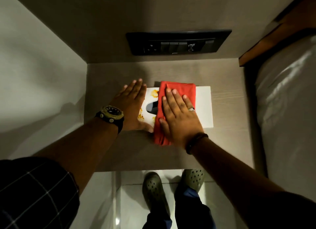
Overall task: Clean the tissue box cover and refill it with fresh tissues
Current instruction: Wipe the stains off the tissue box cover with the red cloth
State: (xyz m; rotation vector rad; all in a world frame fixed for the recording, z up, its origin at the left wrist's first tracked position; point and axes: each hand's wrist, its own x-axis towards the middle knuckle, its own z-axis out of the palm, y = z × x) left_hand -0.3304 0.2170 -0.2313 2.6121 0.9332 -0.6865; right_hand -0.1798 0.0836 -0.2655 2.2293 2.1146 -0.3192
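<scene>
A white tissue box cover [204,105] lies flat on a small wooden bedside table [227,139]. Orange-yellow stains [153,92] mark its left part, around a dark oval slot [152,107]. A folded red cloth [181,90] lies across the cover's middle and hangs over its near edge. My right hand [179,115] presses flat on the cloth, fingers straight. My left hand [131,102] rests against the cover's left end, fingers straight and thumb along the near edge. No tissues are in view.
A black switch and socket panel [177,42] is on the wall behind the table. A bed with a pale cover [287,109] stands right of the table, and a wall closes the left side. My feet in green clogs [153,191] stand on the tiled floor below.
</scene>
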